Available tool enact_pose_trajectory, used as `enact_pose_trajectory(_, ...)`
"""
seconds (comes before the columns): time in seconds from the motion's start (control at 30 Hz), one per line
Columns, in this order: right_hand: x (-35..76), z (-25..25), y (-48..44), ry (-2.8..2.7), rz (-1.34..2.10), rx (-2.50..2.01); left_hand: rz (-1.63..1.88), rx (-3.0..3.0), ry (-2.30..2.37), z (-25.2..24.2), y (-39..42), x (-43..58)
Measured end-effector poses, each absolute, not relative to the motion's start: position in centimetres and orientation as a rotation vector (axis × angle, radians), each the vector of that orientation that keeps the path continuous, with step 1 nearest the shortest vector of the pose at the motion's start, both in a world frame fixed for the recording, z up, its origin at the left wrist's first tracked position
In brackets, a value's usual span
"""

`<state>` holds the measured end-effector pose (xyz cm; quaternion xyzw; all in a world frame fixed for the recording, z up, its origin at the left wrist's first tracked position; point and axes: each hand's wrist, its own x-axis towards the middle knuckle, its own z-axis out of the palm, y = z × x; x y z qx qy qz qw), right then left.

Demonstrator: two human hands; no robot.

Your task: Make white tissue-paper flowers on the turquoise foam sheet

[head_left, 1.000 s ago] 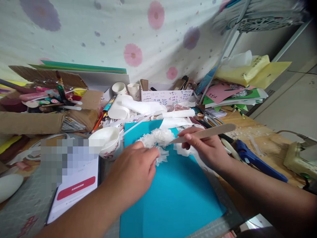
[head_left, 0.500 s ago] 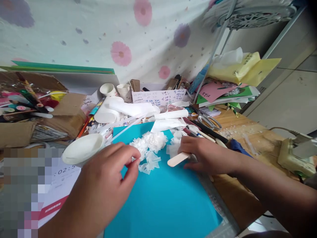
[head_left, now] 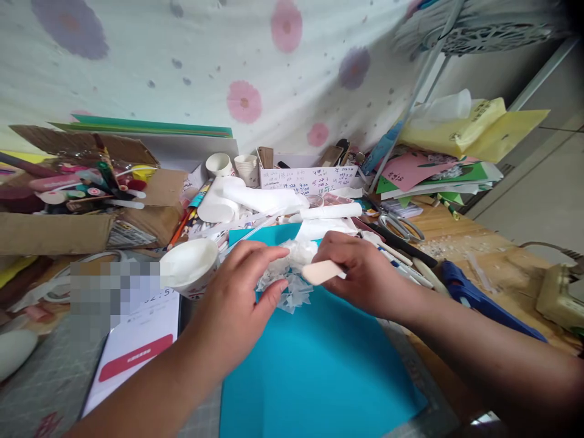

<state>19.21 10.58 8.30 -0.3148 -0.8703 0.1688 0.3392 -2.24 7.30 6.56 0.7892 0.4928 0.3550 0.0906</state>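
My right hand (head_left: 360, 271) is closed around a flat wooden craft stick (head_left: 322, 272), whose rounded end points left. Its fingertips are over the right side of a heap of crumpled, thin white paper pieces (head_left: 294, 297). Whether they also pinch a piece is hidden. At the heap's left edge, my left hand (head_left: 241, 298) has its thumb and forefinger spread, with nothing visible gripped. The heap rests on a blue sheet (head_left: 314, 371). Just left of that hand stands a white paper cup (head_left: 189, 267), its inside pale.
A lit phone (head_left: 132, 371) lies on a grey cutting mat (head_left: 55, 389) at left. Behind it is a cardboard box (head_left: 55, 234) of pens. Scissors (head_left: 401, 226), a blue glue gun (head_left: 483, 301) and rolled white paper (head_left: 331, 211) lie around the sheet.
My right hand has moved with the craft stick in over the paper heap. My left thumb and forefinger have spread apart. The view has shifted left.
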Motion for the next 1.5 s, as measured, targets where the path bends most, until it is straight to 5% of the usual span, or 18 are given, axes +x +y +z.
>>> enact_pose_trajectory(0.8, 16.1, 8.2, 11.6, -2.060, 0.824, -0.862, 0.624, 2.351, 1.679, 5.7, 7.8, -2.1)
enact_pose_trajectory(1.5, 17.6, 5.5, 10.1, -2.418, 0.554, -0.588, 0.585, 2.286, 1.567, 5.7, 8.0, -2.2)
